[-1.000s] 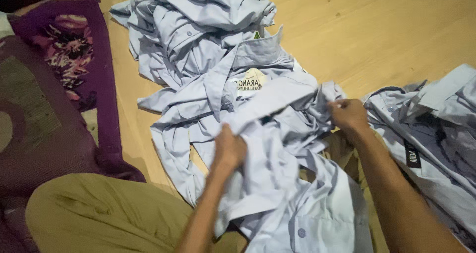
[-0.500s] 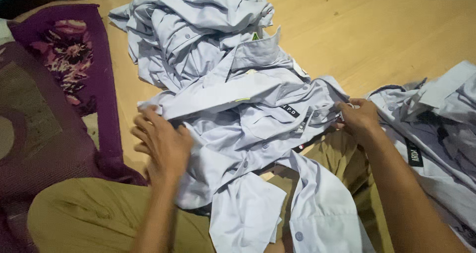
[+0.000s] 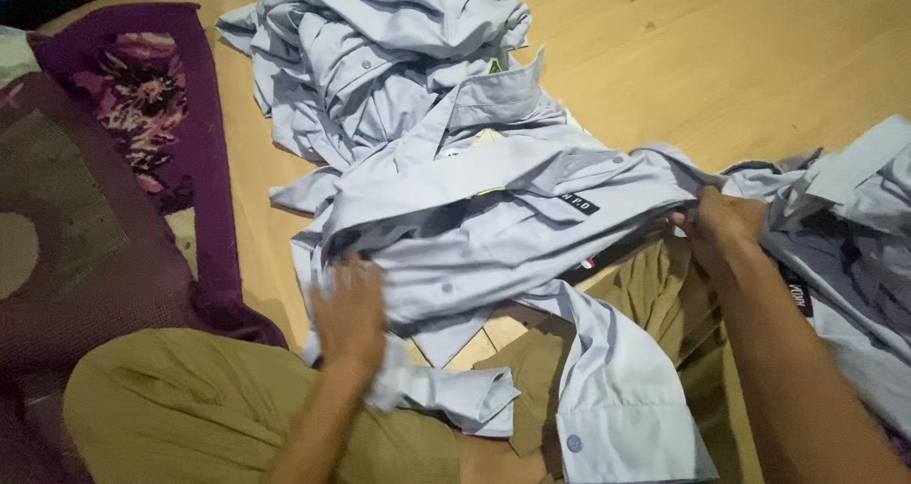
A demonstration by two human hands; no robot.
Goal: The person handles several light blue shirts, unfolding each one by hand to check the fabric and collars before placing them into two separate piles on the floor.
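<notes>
- The left hand point(image 3: 349, 311) lies palm down, fingers spread and blurred, pressing the near-left edge of a pale grey-blue cotton button shirt point(image 3: 493, 223); it is flat on the cloth rather than closed round it.
- The right hand point(image 3: 719, 226) is curled shut, pinching the same shirt's right end between fingers and thumb.
- The shirt is stretched sideways between both hands, above the person's lap in khaki trousers point(image 3: 180, 413), with a small dark rectangular label point(image 3: 580, 203) on its front.
- One cuffed sleeve point(image 3: 617, 418) with a button hangs down over the right leg; another bunched cuff point(image 3: 465, 399) rests just by the left wrist.
- Beyond it, a heap of matching pale shirts point(image 3: 380, 57) lies on the light wooden floor point(image 3: 721, 57).
- A second pile of similar shirts point(image 3: 854, 256) sits at the right, touching the right forearm.
- A purple patterned rug point(image 3: 123, 161) lies at the left.
</notes>
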